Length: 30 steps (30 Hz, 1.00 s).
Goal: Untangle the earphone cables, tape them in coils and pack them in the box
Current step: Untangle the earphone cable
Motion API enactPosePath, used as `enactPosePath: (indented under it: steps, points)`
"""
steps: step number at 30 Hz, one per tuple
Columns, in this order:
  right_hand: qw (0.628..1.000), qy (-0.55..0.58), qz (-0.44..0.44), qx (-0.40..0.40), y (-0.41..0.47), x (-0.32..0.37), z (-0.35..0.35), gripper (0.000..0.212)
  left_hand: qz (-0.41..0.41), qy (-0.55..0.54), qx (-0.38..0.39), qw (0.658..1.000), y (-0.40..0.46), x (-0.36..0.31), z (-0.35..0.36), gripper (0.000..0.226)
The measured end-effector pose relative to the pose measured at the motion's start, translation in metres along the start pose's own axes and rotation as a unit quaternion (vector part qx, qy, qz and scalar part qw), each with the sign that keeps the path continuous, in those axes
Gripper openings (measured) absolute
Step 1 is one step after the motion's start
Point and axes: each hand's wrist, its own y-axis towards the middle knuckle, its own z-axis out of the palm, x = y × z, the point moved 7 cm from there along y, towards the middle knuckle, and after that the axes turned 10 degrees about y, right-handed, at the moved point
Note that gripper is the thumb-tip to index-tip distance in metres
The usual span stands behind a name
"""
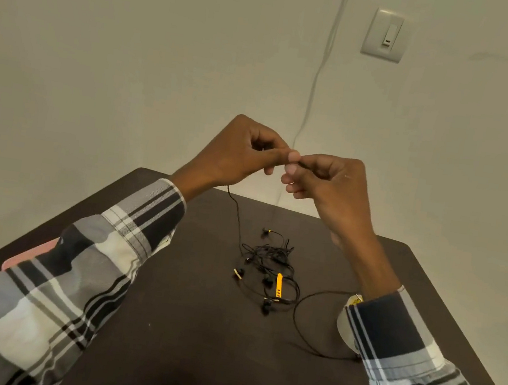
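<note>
Far left: flat pink object (29,253) at edge of dark brown wooden table (181,329), partly under plaid sleeve. Centre, raised above table: left hand (241,154) and right hand (329,183), fingertips meeting, both pinching thin black earphone cable (236,212) w/ thumb and forefinger; cable hanging to tangled black earphone bundle w/ yellow inline remote (270,273) on tabletop. Right: white tape roll (345,324) beside bundle, mostly behind right sleeve; white wall switch (386,34) above.

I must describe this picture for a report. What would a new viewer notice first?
First, the left hand and right hand, raised mid-picture, pinching a thin black cable. Below them, a tangle of earphones lies on the dark table.
</note>
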Motion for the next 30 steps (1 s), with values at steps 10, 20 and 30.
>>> enactPosePath:
  steps: [10, 20, 30]
  points:
    - [0.980, 0.122, 0.010, -0.155, 0.002, 0.000, -0.065, 0.016, -0.088, -0.025, -0.054, 0.994, -0.024, 0.050, -0.029, 0.032]
    - [0.986, -0.101, 0.089, -0.101, 0.002, -0.013, -0.098, 0.033, -0.101, -0.007, -0.076, 0.992, -0.032, 0.063, -0.036, 0.030]
    - [0.954, -0.174, 0.118, 0.212, -0.010, -0.011, -0.003, 0.088, -0.039, 0.078, 0.004, 0.996, -0.010, 0.027, 0.005, 0.025]
